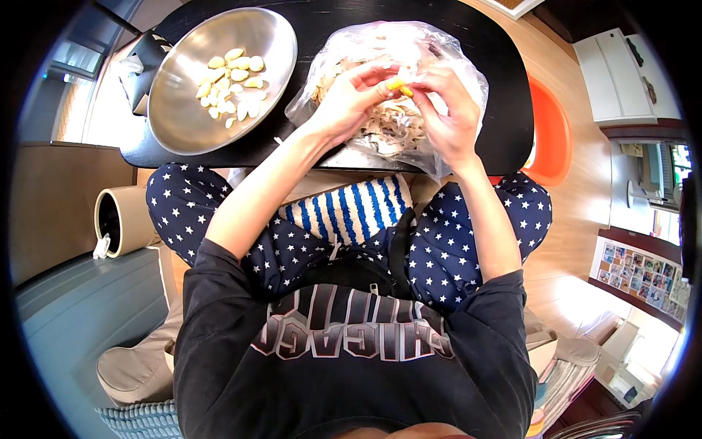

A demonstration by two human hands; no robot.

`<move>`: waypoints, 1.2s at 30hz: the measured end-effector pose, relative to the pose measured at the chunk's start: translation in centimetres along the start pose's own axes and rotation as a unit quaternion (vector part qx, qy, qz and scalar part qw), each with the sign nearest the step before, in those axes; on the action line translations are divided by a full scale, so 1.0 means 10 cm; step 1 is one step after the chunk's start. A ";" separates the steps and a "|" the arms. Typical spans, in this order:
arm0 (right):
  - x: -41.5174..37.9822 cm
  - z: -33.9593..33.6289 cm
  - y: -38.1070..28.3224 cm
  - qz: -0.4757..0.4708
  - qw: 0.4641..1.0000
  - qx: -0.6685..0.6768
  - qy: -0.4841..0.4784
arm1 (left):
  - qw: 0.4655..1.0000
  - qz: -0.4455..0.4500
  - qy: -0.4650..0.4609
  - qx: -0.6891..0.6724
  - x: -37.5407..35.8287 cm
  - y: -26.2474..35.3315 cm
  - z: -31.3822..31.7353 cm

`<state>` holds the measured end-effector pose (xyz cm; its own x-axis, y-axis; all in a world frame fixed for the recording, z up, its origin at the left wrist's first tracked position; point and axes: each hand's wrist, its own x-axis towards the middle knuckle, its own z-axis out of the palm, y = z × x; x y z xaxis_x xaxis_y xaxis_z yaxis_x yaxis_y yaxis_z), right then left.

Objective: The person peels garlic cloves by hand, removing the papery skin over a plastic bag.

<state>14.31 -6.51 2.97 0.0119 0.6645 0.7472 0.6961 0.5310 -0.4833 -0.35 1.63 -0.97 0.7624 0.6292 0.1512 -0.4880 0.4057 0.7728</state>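
My left hand (pixel 349 101) and my right hand (pixel 447 110) meet over a clear plastic bag (pixel 468 69), fingers pinched together. Between their fingertips is a small bright-yellow piece (pixel 399 85); its exact kind is too small to make out. Dry, papery garlic skins (pixel 391 128) fill the bag beneath my hands. To the left, a wide steel bowl (pixel 175 110) holds several pale peeled garlic cloves (pixel 238 74), gathered toward its middle and right side. Neither hand touches the bowl.
Bowl and bag both rest on a black table (pixel 504 95) with a rounded edge. An orange chair (pixel 552 132) stands beyond its right side. A blue-and-white striped cloth (pixel 351 208) lies on my lap. A beige bin (pixel 126 219) is at the left.
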 end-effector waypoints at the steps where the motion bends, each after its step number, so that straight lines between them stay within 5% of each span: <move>1: 0.00 -0.01 0.01 -0.021 1.000 -0.011 -0.007 | 1.000 -0.003 -0.001 -0.015 0.00 0.00 -0.01; 4: -0.03 0.00 -0.07 0.090 0.993 0.070 0.004 | 1.000 -0.011 -0.001 -0.023 0.00 0.00 -0.03; 10: -0.01 0.02 -0.05 0.154 0.971 0.184 -0.005 | 1.000 -0.008 -0.008 -0.017 0.00 0.03 -0.01; 26: -0.01 0.00 -0.07 0.123 0.987 0.101 0.001 | 0.999 -0.011 -0.011 -0.031 -0.01 0.01 0.02; 31: -0.01 -0.01 -0.10 0.099 0.992 0.076 -0.018 | 0.976 -0.032 0.006 -0.217 -0.02 -0.01 0.02; 36: -0.01 -0.02 -0.11 0.096 0.993 0.070 -0.019 | 0.970 -0.027 0.006 -0.243 0.02 0.03 -0.03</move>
<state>13.65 -7.23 3.56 0.1068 0.7783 0.6188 0.5767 0.4585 -0.6762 -0.51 2.13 -0.89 0.7892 0.6044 0.1091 -0.5920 0.7014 0.3969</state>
